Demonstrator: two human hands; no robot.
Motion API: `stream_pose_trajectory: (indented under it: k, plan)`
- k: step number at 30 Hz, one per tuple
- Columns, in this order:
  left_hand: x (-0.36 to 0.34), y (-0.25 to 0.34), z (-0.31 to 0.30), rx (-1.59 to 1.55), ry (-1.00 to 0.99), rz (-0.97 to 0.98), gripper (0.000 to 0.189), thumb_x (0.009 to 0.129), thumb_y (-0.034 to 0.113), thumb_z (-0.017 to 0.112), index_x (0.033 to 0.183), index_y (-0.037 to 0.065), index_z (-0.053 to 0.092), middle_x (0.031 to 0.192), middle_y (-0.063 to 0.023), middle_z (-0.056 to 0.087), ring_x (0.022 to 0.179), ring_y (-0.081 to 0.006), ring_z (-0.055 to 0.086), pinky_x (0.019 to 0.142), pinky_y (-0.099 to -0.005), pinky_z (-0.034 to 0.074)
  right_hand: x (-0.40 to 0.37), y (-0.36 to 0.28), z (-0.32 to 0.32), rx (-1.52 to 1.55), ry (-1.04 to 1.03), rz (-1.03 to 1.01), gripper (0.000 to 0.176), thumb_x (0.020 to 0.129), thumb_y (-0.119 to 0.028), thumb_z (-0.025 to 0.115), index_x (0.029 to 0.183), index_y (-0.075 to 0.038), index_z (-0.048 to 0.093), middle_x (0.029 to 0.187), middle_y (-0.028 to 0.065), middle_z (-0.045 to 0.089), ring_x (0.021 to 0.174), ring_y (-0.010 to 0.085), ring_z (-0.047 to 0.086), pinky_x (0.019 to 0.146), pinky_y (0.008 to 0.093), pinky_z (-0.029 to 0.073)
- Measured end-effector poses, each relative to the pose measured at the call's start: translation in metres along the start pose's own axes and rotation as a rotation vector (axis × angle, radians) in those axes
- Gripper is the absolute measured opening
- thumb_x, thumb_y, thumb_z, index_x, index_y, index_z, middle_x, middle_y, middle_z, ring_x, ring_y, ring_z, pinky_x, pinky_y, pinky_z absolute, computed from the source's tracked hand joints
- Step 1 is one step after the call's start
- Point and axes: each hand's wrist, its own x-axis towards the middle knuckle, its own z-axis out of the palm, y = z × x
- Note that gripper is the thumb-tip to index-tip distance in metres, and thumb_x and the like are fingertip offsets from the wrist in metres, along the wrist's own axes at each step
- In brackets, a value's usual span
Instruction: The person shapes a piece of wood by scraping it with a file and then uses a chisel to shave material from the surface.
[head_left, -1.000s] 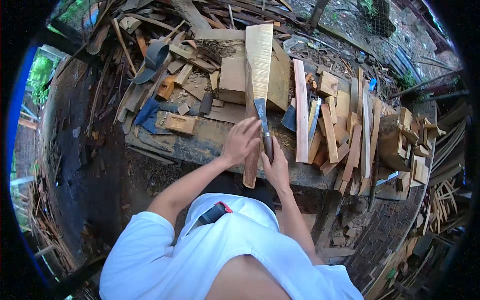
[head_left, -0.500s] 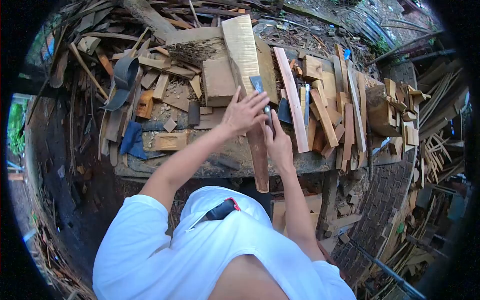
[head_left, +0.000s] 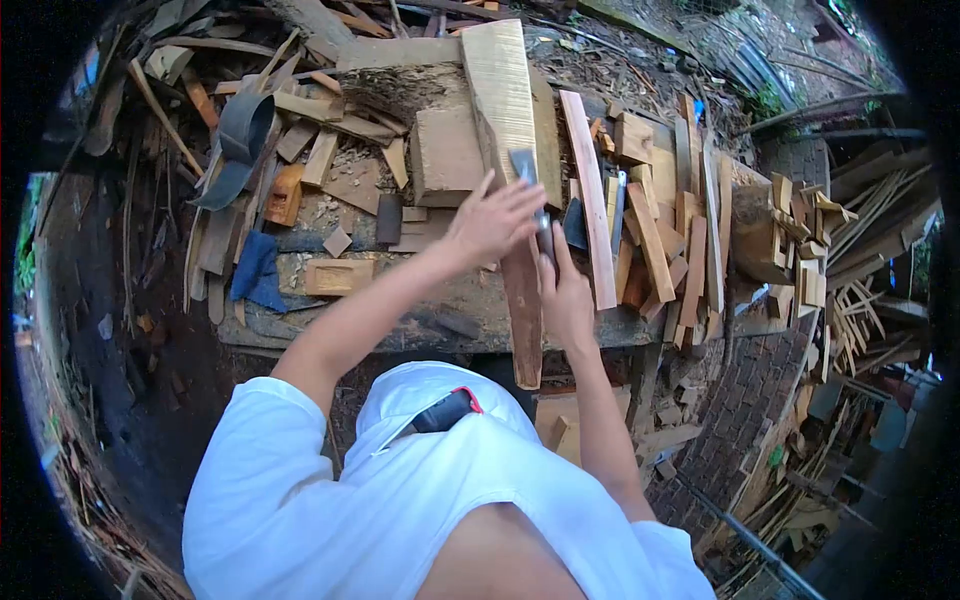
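A long board (head_left: 500,90), pale and ridged at its far end and dark brown at its near end, lies propped over wooden blocks and reaches past the bench's near edge. On its right edge rests the flat metal blade of a chisel (head_left: 523,163). My right hand (head_left: 568,300) is wrapped round the chisel's handle, near the middle of the board. Just left of it, my left hand (head_left: 490,222) lies across the board and the chisel's shank, with its fingers stretched and its thumb raised.
A thick wood block (head_left: 447,150) stands left of the board. Farther left are a wooden plane (head_left: 285,194), a blue cloth (head_left: 259,270) and a curled grey strip (head_left: 243,135). A pale strip (head_left: 588,190) and several offcuts lie on the right.
The whole scene has shifted slightly in the view. The chisel and both hands keep nearly the same place on the board, with the blade turned a little more upright.
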Motion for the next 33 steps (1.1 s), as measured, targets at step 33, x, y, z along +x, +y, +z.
stream_pose_trajectory:
  k: [33]
  plan:
    - [0.041, -0.041, -0.027, 0.001, -0.036, -0.118, 0.05, 0.099, 0.043, 0.048, 0.139, 0.013, 0.051, 0.147, -0.0018, 0.047, 0.139, -0.0181, 0.04, 0.118, -0.0549, 0.019, 0.072, -0.029, -0.001, -0.204, -0.048, -0.033, 0.055, 0.099, -0.036, 0.045, 0.151, -0.029, 0.031, 0.079, 0.0268, 0.067, 0.076, 0.0456, 0.066, 0.068, 0.0561, 0.052]
